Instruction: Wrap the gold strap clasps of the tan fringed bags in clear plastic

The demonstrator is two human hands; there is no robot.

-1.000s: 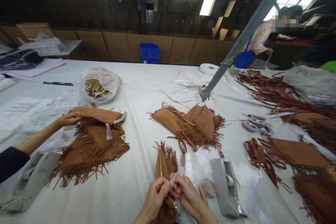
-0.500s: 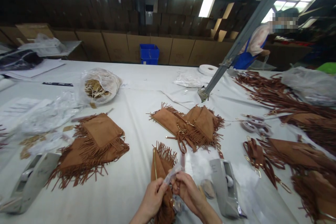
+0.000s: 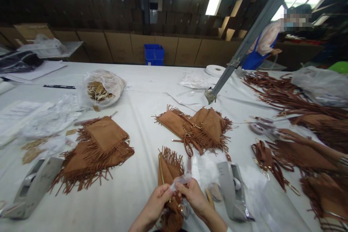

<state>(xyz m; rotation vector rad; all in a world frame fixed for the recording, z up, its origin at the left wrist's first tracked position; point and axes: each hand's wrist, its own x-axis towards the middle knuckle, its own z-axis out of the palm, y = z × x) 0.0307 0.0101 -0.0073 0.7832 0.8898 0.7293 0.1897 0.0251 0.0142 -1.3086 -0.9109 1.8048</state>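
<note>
My left hand (image 3: 155,203) and my right hand (image 3: 196,198) are close together at the bottom centre, fingers closed. Between their fingertips they pinch a small translucent plastic strip (image 3: 181,180), held from both sides. Under the hands lies a brown fringed suede bag (image 3: 168,171) with a gold zip edge along its left side. Gold hardware and a bit of clear wrapping (image 3: 185,210) show between my wrists. Part of the bag is hidden by my hands. Just right of my right hand stands a grey tape dispenser (image 3: 227,185).
Fringed bags lie ahead (image 3: 209,127) and at left (image 3: 106,134), near a second tape dispenser (image 3: 35,185). A metal post (image 3: 233,63) slants up from the table. At right, a co-worker's hand (image 3: 292,135) reaches in near straps (image 3: 268,159); another person stands behind.
My fingers have shifted slightly on the plastic strip, which now lies flatter. A co-worker's hand at right has moved up from the bags toward the wrapped straps.
</note>
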